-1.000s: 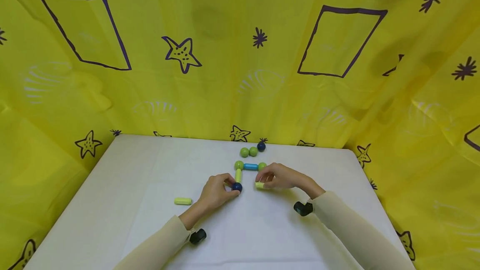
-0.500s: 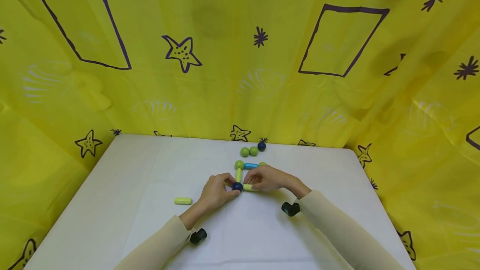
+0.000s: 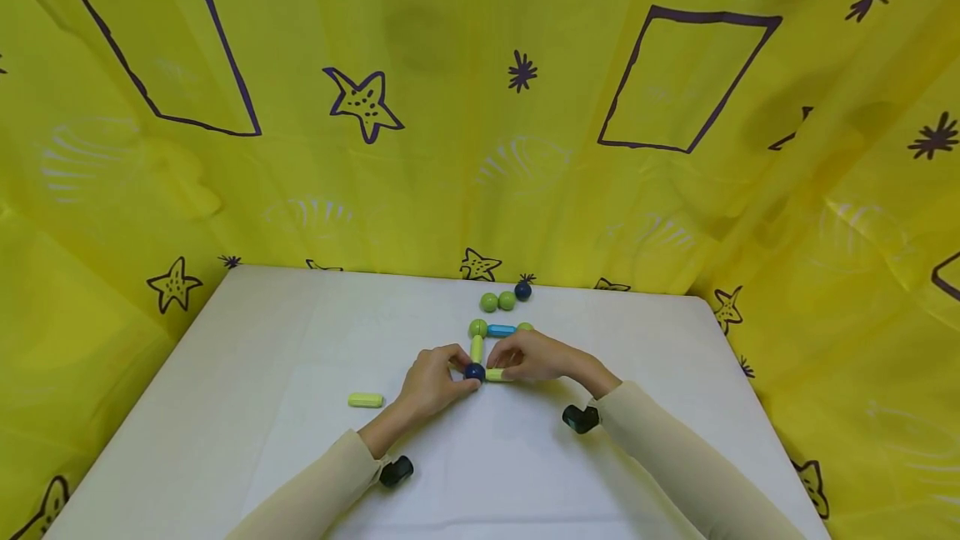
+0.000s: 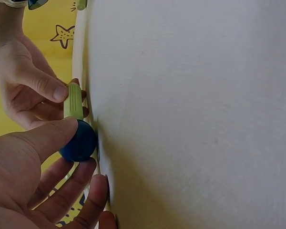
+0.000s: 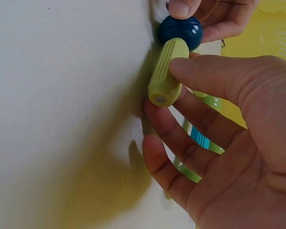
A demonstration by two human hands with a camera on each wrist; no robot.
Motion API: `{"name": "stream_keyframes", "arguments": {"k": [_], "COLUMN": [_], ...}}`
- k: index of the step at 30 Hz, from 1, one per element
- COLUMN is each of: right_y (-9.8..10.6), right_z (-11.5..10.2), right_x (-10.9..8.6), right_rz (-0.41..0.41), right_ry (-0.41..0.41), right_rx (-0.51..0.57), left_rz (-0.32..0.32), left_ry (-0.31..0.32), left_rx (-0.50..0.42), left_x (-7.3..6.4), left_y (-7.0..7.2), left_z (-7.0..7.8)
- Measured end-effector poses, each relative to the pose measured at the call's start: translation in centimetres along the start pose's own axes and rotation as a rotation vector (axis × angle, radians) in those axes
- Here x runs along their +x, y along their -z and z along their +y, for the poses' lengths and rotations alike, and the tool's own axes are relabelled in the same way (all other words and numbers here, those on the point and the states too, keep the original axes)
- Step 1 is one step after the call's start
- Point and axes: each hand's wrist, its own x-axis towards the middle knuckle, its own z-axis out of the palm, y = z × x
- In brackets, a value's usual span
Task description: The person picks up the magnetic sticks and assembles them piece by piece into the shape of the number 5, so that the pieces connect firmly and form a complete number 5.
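My left hand (image 3: 435, 380) pinches a dark blue ball (image 3: 474, 372) between thumb and fingers. The right hand (image 3: 536, 355) holds a pale yellow-green magnetic rod (image 5: 168, 71) between thumb and fingers, one end touching the blue ball. A metal disc shows on the rod's free end in the right wrist view. From the blue ball another yellow-green rod (image 3: 477, 348) runs back to a green ball (image 3: 478, 328). A blue rod (image 3: 501, 330) links that ball to a second green ball (image 3: 525, 327), partly hidden behind my right hand.
Two loose green balls (image 3: 498, 302) and a dark blue ball (image 3: 522, 291) sit near the back edge of the white table (image 3: 225, 390). A spare yellow-green rod (image 3: 365, 400) lies left of my left hand. A yellow patterned curtain (image 3: 450, 190) surrounds the table.
My right hand has moved left with the yellow-green rod, whose end now meets the blue ball. The left hand has kept its place, still pinching that ball.
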Motion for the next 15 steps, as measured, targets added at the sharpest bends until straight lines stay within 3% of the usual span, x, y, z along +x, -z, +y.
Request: {"name": "stream_keyframes", "arguments": {"k": [15], "right_y": [-0.20], "right_z": [0.22], "right_x": [-0.01], "right_rz": [0.010], "right_ry": [-0.005], "right_rx": [0.004], "left_rz": [0.000], "left_ry": [0.006], "left_rx": [-0.002], "left_x": [-0.09], "left_y": [-0.10], "left_z": [0.08]}}
